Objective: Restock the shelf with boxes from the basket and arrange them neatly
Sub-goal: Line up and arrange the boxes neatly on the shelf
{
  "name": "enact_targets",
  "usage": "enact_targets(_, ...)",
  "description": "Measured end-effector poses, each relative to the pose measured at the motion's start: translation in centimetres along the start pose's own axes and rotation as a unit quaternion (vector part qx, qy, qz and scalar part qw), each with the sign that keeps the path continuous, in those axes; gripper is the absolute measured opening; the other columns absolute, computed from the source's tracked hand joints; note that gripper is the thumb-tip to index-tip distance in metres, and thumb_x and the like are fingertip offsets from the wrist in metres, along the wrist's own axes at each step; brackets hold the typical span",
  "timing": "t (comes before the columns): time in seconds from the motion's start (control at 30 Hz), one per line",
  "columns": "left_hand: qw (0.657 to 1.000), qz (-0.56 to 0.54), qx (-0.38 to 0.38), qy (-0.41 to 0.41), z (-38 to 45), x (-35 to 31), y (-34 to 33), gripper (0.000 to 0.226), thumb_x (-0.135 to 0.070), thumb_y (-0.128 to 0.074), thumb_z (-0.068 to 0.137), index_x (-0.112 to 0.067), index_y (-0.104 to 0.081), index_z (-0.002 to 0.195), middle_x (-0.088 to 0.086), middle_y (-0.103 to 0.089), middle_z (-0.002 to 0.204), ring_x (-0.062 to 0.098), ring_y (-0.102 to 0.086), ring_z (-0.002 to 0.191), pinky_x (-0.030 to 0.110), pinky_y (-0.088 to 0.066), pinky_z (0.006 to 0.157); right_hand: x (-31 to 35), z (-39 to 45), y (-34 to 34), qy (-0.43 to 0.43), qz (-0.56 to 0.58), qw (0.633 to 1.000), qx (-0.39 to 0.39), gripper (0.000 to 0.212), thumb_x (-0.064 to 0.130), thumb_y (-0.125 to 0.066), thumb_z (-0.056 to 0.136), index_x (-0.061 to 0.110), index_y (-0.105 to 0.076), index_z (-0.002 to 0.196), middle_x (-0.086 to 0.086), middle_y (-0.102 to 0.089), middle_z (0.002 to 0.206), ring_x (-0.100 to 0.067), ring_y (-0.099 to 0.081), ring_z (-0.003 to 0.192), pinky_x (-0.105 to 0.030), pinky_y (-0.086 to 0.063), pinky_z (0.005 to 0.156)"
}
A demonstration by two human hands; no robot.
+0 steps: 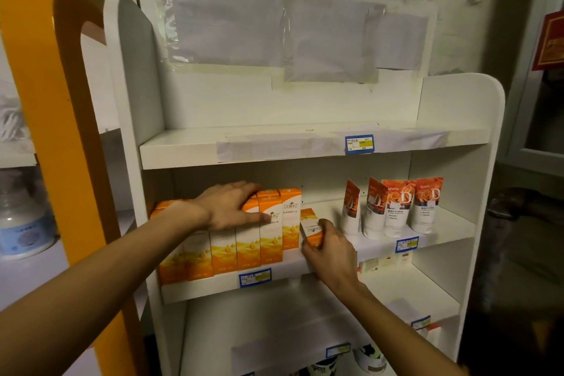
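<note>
Gripping on both sides. Left hand (229, 207) laid over the tops of the orange boxes (244, 241) on the middle shelf (305, 262), fingers curved round the upper edges, thumb pressed on the front of one box; probably to keep the row upright and tight while a new one goes in. Right hand (328, 249) closed round a smaller orange box (309, 227), held tilted just beside the right end of the row, apparently to slide it into the free place there. Further right, well apart from the row, four white and orange tubes (393, 207) standing upright on the same shelf.

Basket not in view. Far left boxes partly covered by the left forearm. Lower part of the held box hidden by fingers, so touching the shelf or not: cannot tell. Price labels (254, 278) too small to read. Bottom shelf items cut off by the frame edge.
</note>
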State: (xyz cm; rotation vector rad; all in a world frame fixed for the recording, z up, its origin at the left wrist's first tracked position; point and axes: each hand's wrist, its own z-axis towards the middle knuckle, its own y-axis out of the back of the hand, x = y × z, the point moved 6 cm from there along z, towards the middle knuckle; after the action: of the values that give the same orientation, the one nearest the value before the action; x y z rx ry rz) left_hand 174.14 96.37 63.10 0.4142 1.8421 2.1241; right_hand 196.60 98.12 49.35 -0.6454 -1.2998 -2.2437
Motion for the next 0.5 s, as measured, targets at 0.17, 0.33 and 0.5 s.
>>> enact_targets(0.17,0.999,0.012,-0.039,0.014,-0.7,-0.3,0.1,0.092,-0.08,-0.04,0.084,-0.022,-0.024,0.153,0.003,-0.041,0.153,0.024,-0.045,0.135,0.044,-0.038,0.112,-0.4,-1.3,1.4,-0.013,0.03,0.998,-0.052,0.065,0.059,-0.061,0.087,0.028,-0.043,0.142,0.005,-0.063,0.132,-0.02,-0.064,0.115,-0.042,-0.055,0.094)
enact_targets(0.33,0.994,0.073,-0.078,-0.002,-1.4,-1.3,0.8,0.086,-0.077,-0.036,0.088,-0.021,-0.026,0.152,0.004,-0.043,0.152,0.023,-0.045,0.135,0.042,-0.03,0.115,-0.7,-2.4,1.7,0.001,-0.028,0.999,-0.044,0.072,0.073,-0.051,0.084,0.025,-0.049,0.137,0.003,-0.063,0.129,-0.019,-0.058,0.116,-0.042,-0.053,0.096)
enact_targets(0.5,0.991,0.112,-0.068,-0.012,-1.5,-2.1,0.9,0.077,-0.072,-0.037,0.091,-0.022,-0.031,0.149,0.004,-0.045,0.148,0.023,-0.046,0.132,0.041,-0.032,0.114,-0.4,-2.4,2.1,-0.008,-0.116,0.993,-0.026,0.072,0.076,-0.029,0.089,0.021,-0.064,0.12,0.001,-0.061,0.126,-0.018,-0.051,0.114,-0.038,-0.048,0.095)
